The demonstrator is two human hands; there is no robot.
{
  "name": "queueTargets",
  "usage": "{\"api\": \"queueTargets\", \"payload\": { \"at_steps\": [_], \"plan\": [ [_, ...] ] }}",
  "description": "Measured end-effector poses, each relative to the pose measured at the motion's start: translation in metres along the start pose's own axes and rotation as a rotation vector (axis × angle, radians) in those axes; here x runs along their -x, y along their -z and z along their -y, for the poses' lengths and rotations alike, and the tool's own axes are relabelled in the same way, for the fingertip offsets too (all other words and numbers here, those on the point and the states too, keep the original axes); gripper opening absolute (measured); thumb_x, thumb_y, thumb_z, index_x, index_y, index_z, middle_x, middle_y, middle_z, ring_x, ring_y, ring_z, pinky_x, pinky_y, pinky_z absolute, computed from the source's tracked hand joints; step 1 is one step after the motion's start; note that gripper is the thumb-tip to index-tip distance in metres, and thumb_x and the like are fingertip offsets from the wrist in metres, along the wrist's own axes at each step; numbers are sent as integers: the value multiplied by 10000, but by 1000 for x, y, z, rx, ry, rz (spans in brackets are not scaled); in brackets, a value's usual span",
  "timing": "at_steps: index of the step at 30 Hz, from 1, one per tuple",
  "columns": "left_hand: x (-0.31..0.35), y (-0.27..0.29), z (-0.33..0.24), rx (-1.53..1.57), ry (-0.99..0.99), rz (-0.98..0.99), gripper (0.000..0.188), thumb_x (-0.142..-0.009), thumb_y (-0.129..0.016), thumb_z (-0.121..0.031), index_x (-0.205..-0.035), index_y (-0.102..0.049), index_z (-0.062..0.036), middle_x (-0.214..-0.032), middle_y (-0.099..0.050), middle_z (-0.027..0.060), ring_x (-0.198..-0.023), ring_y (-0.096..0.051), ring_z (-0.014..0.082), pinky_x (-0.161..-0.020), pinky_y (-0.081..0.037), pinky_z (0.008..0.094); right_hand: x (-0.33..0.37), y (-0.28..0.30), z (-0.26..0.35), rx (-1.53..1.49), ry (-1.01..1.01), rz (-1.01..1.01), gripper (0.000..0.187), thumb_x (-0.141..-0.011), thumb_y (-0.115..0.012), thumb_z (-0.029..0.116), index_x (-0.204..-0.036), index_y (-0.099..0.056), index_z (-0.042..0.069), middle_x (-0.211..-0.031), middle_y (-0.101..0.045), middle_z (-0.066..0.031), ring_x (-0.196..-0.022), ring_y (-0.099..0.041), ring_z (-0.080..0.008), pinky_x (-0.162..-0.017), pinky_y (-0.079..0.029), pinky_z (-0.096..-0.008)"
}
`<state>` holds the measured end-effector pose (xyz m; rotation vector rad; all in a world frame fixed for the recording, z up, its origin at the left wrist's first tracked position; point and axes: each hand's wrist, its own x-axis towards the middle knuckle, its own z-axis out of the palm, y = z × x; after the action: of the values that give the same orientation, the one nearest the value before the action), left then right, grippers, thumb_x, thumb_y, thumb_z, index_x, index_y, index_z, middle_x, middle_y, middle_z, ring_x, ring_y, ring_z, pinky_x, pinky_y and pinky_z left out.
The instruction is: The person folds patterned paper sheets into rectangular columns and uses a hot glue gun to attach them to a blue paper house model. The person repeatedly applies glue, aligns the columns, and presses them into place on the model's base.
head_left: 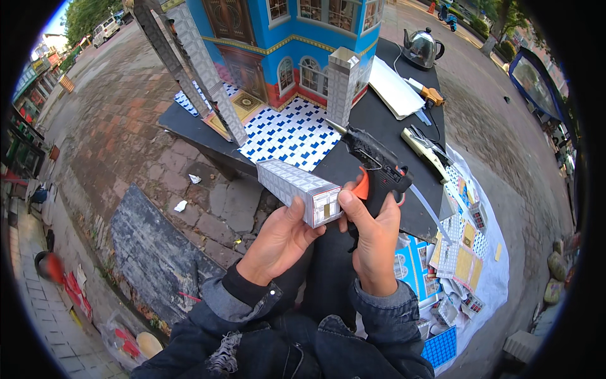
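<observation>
A four-sided cardboard pillar (pixel 291 182), printed with grey brick, lies tilted between my hands in front of the table. My left hand (pixel 274 243) is closed around its near end from the left and below. The thumb and fingers of my right hand (pixel 374 243) pinch the end's right side, where a small printed door pattern faces me. Just beyond that hand, a black glue gun (pixel 380 158) with an orange trigger rests at the table edge, a pale glue stick (pixel 429 208) sticking out behind. Its nozzle points toward the blue cardboard house (pixel 287 47) and a standing grey pillar (pixel 341 88).
The dark table (pixel 192 134) bears the house's blue-and-white tiled base (pixel 284 136), tall grey strips (pixel 208 69), white sheets (pixel 392 88), an orange-handled tool (pixel 429 93), a cream-handled tool (pixel 426 151) and a kettle (pixel 421 47). Printed cutouts (pixel 467 252) lie on a white cloth (pixel 499 278) at right.
</observation>
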<state>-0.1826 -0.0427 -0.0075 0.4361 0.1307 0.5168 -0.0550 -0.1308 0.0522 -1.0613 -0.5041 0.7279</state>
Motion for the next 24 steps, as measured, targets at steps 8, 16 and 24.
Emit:
{"api": "queueTargets", "payload": {
  "at_steps": [8, 16, 24],
  "plan": [
    [27, -38, -10, -358, -107, -214, 514, -1067, -562, -334, -1439, -468, 7, -1267, -653, 109, -1102, -670, 180, -918, -580, 314, 20, -16, 1, 63, 133, -51, 415, -922, -735, 90, -1274, -539, -9, -999, -642, -68, -738, -584, -86, -577, -456, -210],
    [7, -17, -7, -850, -390, -375, 644, -1025, -666, -230, -1555, -375, -8, -1481, -409, 141, -1053, -633, 145, -876, -551, 294, 9, -16, -17, 34, 139, -70, 375, -935, -701, 56, -1263, -540, -26, -985, -639, -69, -657, -554, -79, -564, -441, -212],
    [-2, -9, -30, -1077, -352, 143, 776, -924, -743, -53, -1591, -348, -88, -1710, -138, 119, -1230, -580, 220, -976, -572, 353, -6, -4, -15, -40, 64, -19, 418, -901, -739, 83, -1251, -537, -21, -945, -635, -58, -632, -541, -78, -554, -439, -222]
  ]
}}
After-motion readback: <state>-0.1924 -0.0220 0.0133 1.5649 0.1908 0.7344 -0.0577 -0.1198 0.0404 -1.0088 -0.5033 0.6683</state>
